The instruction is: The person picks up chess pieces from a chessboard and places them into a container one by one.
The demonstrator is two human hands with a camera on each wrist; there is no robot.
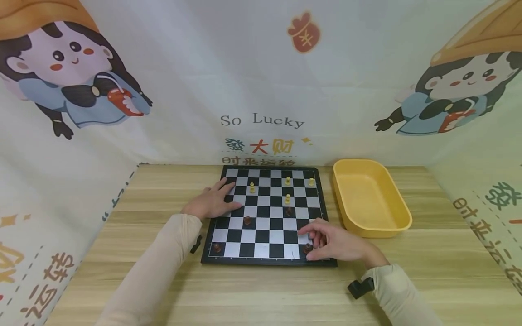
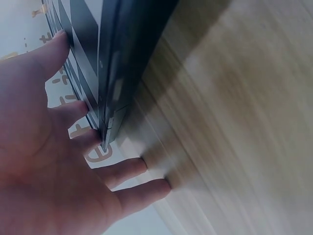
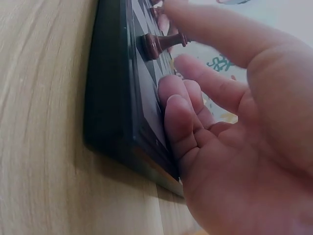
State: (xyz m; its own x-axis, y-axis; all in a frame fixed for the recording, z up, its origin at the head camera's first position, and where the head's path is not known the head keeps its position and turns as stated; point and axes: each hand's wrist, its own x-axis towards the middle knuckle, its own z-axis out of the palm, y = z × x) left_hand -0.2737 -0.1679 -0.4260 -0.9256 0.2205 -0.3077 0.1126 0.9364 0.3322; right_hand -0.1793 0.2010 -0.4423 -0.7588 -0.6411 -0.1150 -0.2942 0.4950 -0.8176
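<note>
A black-and-white chessboard (image 1: 263,237) lies on the table with several light and dark pieces standing on it. My left hand (image 1: 212,202) rests over its left edge, fingers spread; in the left wrist view the thumb (image 2: 55,54) touches the squares and two fingers reach down beside the board to the tabletop. At the near right corner stands a dark brown chess piece (image 3: 159,45). My right hand (image 1: 332,240) is around it, thumb and index finger apart, the other fingers curled in. Whether the thumb touches the piece I cannot tell.
A yellow plastic tray (image 1: 369,194) stands right of the board. Light yellow pieces, one being a pawn-like piece (image 1: 287,198), stand on the far half; a dark piece (image 1: 217,247) is at the near left corner. A printed curtain (image 1: 183,81) hangs behind the wooden table (image 1: 261,294).
</note>
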